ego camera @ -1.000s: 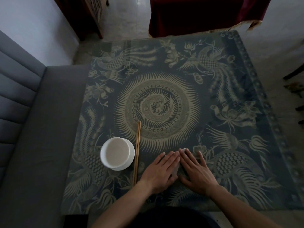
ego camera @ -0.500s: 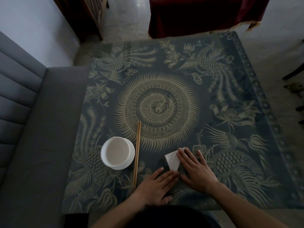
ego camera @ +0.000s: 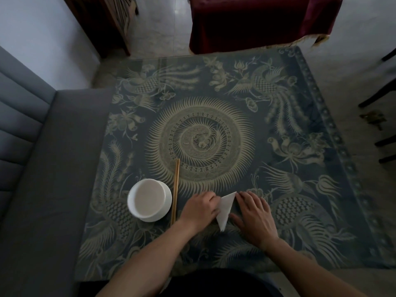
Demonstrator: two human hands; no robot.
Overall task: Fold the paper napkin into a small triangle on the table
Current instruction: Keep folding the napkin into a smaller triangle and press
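Note:
A white paper napkin (ego camera: 225, 210) lies folded into a narrow triangle on the patterned table (ego camera: 214, 129), near the front edge. Its long point faces me. My left hand (ego camera: 199, 211) rests at the napkin's left edge with curled fingers touching it. My right hand (ego camera: 255, 215) lies flat on the table at the napkin's right edge, fingers spread and pointing away from me. Part of the napkin's left edge is hidden under my left fingers.
A white bowl (ego camera: 149, 200) stands left of my hands, with a pair of wooden chopsticks (ego camera: 175, 191) lying lengthwise beside it. A grey sofa (ego camera: 42, 168) borders the table's left side. A dark red draped table (ego camera: 257, 20) stands beyond the far edge.
Both hands covered the napkin a second ago. The left hand drew back toward me, then returned to the napkin's left edge. The right hand slid off to the right, uncovering the triangle.

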